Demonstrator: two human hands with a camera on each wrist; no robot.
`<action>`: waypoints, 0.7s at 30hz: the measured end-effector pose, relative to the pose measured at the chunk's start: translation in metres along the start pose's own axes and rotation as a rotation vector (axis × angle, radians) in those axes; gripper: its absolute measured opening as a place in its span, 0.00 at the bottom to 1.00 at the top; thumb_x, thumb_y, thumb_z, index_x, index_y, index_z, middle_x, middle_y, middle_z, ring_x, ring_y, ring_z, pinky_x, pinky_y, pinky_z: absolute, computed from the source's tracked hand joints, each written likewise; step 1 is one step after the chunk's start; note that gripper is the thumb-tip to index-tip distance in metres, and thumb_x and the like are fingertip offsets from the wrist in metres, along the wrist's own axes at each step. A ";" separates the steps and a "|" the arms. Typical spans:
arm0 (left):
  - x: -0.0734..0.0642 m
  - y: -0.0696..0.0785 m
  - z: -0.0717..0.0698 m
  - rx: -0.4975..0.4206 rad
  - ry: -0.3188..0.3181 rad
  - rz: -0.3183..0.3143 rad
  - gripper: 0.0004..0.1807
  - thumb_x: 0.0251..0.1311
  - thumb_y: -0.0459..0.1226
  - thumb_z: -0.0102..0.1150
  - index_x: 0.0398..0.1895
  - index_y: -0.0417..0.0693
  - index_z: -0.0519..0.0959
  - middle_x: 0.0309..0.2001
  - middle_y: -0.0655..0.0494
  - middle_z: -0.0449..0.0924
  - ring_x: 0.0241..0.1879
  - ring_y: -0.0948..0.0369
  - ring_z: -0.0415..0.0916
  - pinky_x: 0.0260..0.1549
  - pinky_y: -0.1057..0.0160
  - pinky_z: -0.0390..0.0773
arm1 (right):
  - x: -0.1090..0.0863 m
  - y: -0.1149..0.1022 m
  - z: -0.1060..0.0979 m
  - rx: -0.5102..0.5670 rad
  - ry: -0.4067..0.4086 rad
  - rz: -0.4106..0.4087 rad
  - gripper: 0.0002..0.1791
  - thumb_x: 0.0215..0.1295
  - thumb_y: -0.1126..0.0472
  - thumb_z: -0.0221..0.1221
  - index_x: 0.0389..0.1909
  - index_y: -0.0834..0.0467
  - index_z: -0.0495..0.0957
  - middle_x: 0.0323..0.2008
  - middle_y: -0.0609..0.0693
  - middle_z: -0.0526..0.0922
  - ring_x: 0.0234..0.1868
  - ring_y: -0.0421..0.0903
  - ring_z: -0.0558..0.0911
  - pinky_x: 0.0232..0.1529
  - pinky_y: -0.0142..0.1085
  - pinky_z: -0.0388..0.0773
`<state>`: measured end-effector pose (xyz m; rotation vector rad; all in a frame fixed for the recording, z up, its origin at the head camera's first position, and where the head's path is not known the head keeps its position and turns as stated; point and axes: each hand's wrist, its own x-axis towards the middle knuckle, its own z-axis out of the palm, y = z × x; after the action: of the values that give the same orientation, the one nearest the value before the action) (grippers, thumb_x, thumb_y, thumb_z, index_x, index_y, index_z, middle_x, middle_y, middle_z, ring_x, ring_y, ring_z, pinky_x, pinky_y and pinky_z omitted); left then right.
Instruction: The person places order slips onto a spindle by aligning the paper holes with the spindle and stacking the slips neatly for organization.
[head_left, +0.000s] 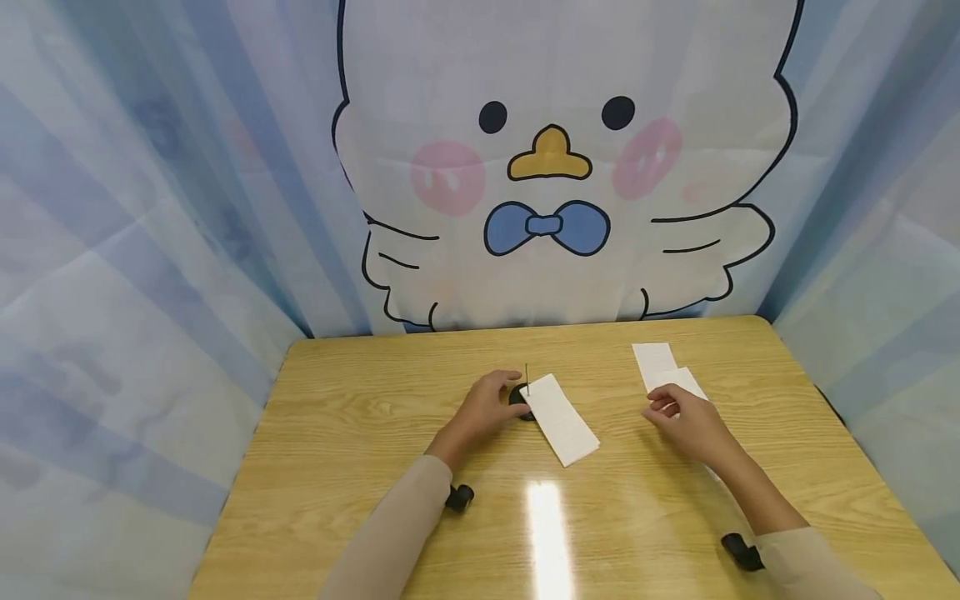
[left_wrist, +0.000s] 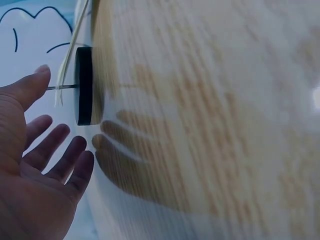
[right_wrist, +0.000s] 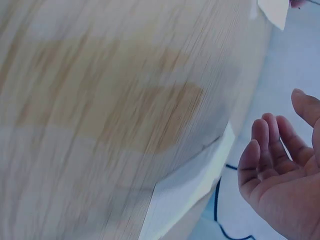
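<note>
A receipt spike with a round black base [left_wrist: 85, 87] and a thin upright metal pin [head_left: 527, 377] stands near the middle of the table. White paper slips [head_left: 562, 423] are stuck on the pin, slanting toward the front right. My left hand [head_left: 486, 408] curves around the base's left side, thumb and fingers spread and holding nothing; the left wrist view shows the fingers apart from the base. Over at the right, my right hand [head_left: 686, 425] hovers above loose paper slips [head_left: 652, 360], its fingers loosely bent and nothing in them.
The wooden table [head_left: 360, 467] ends at a curtain printed with a white cartoon bird [head_left: 555, 275]; more curtain hangs on both sides. Two white slips overlap at the back right, partly covered by the right hand. Black wrist cameras [head_left: 459, 498] sit at both sleeves.
</note>
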<state>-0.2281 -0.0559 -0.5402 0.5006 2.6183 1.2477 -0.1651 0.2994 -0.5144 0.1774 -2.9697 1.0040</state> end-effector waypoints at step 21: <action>0.000 -0.002 0.005 0.201 -0.013 0.029 0.38 0.61 0.48 0.74 0.73 0.52 0.73 0.70 0.50 0.73 0.70 0.50 0.68 0.68 0.50 0.72 | -0.017 0.058 -0.051 -0.082 -0.095 0.101 0.37 0.73 0.47 0.63 0.68 0.71 0.69 0.57 0.73 0.78 0.53 0.68 0.81 0.45 0.56 0.83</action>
<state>-0.2273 -0.0538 -0.5452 0.5792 2.7498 0.9900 -0.1563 0.3779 -0.5101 0.0778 -3.1278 0.9049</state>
